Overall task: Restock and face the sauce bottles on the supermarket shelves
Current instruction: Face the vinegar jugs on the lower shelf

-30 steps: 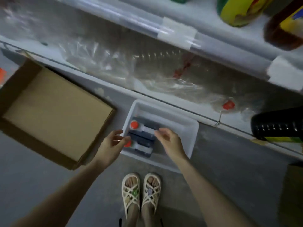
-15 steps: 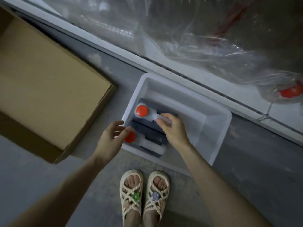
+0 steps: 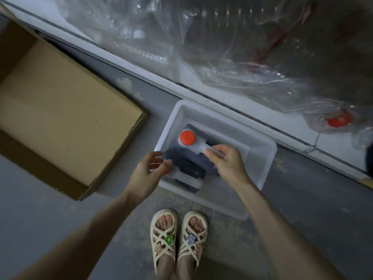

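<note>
A person stands over a white tub (image 3: 256,158) on the floor below the shelf (image 3: 252,107), where two red-capped sauce bottles lie on their sides. The right grip (image 3: 228,164) is clamped on the handle of the far bottle (image 3: 187,137). The left grip (image 3: 147,172), fingers loosely apart, hovers by the cap of the near bottle (image 3: 191,174). A clean lift likely means raising the handle straight up, clear of the tub wall. An open cardboard box (image 3: 60,118) sits at 9 o'clock.

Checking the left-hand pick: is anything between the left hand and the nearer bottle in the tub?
Nothing visible. The left hand is open at the cap end of the nearer bottle, its fingers partly covering the red cap. The right hand grips the handle of the farther bottle beside it, clear of that path.
</note>
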Demonstrator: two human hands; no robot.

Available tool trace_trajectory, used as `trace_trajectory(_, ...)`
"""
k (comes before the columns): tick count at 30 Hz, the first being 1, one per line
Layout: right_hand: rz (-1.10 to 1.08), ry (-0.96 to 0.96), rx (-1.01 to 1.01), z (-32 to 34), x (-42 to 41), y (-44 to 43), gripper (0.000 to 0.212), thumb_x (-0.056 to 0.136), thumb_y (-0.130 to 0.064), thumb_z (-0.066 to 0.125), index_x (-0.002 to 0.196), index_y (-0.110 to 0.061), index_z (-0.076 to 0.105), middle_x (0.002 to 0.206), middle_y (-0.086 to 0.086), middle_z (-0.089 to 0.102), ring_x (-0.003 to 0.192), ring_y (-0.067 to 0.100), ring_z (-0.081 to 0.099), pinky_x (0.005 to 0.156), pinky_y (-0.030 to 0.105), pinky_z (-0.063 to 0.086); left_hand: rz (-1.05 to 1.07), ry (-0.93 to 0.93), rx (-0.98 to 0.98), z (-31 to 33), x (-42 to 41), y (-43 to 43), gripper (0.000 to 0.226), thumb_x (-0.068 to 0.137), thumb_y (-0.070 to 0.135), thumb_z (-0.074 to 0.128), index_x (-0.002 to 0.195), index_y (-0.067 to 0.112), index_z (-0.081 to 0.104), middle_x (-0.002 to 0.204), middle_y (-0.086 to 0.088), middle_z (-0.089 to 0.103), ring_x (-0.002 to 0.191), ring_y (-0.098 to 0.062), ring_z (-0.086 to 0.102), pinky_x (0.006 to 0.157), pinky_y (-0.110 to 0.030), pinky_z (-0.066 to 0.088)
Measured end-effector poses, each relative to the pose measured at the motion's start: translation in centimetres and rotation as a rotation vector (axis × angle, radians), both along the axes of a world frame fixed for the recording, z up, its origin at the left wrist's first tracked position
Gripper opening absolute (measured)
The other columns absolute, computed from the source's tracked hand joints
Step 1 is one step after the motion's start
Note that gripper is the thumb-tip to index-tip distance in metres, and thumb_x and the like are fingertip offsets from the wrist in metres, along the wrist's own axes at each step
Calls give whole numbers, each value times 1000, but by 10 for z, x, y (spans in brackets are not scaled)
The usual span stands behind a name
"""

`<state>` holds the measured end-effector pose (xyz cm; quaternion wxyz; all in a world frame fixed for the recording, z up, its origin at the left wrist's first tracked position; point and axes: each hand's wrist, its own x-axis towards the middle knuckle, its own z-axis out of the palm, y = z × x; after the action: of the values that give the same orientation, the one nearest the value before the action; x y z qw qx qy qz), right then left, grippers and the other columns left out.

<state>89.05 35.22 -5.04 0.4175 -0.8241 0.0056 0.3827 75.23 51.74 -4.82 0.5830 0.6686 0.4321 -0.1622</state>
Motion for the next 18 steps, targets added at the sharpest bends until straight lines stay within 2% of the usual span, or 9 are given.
trace_trajectory(2, 1, 2, -1, 31, 3, -9, 11, 88, -22, 67, 82, -12, 65, 66, -8, 60, 58, 0, 53, 58, 16, 43, -37, -20, -32, 22, 8, -4, 30, 91, 36, 60, 118, 28, 51, 103, 11, 62, 100, -8, 60, 87, -28, 48)
trace_trajectory(4, 1, 4, 11, 65, 4, -17, 11, 88, -21, 68, 79, -16, 64, 65, -8, 61, 58, -1, 54, 58, 17, 44, -49, -54, -68, 46, 15, -9, 34, 87, 41, 65, 115, 32, 50, 105, 6, 64, 101, -14, 62, 90, -34, 51)
trace_trajectory(6, 2, -13, 17, 103, 6, -26, 14, 87, -20, 69, 75, -19, 64, 65, -8, 61, 60, 0, 55, 59, 17, 45, -75, -90, -83, 76, 22, -16, 50, 80, 48, 70, 122, 30, 50, 112, 2, 63, 105, -17, 62, 94, -39, 50)
trace_trajectory(9, -4, -43, 16, 164, 13, -40, 17, 85, -22, 71, 71, -21, 63, 58, -13, 60, 55, -2, 54, 58, 17, 44, -151, -113, -99, 128, 33, -23, 69, 78, 44, 71, 138, 22, 43, 126, 0, 54, 115, -17, 55, 98, -36, 47)
trace_trajectory(11, -24, -74, 20, 210, 20, -49, 13, 84, -21, 72, 74, -17, 65, 56, -10, 59, 54, 3, 53, 54, 18, 42, -191, -161, -116, 165, 42, -25, 85, 73, 46, 76, 144, 23, 36, 133, 3, 49, 122, -15, 50, 100, -36, 47)
trace_trajectory(13, -32, -96, 36, 260, 27, -58, 8, 84, -18, 72, 80, -15, 66, 62, -6, 61, 56, 5, 55, 50, 15, 43, -259, -223, -110, 204, 53, -28, 94, 71, 40, 80, 148, 25, 28, 140, 7, 42, 128, -12, 43, 104, -35, 43)
trace_trajectory(15, -19, -125, 50, 312, 32, -66, 10, 83, -19, 73, 77, -18, 66, 60, -9, 63, 53, 0, 57, 48, 16, 43, -332, -279, -84, 241, 64, -31, 105, 66, 35, 83, 150, 27, 21, 144, 9, 36, 130, -8, 37, 103, -29, 38)
trace_trajectory(18, 4, -201, 64, 396, 39, -76, 14, 83, -19, 74, 72, -18, 66, 57, -7, 62, 52, 1, 56, 51, 17, 43, -467, -392, -9, 309, 83, -34, 130, 49, 58, 85, 152, 27, 11, 152, 5, 31, 137, -11, 32, 108, -31, 35)
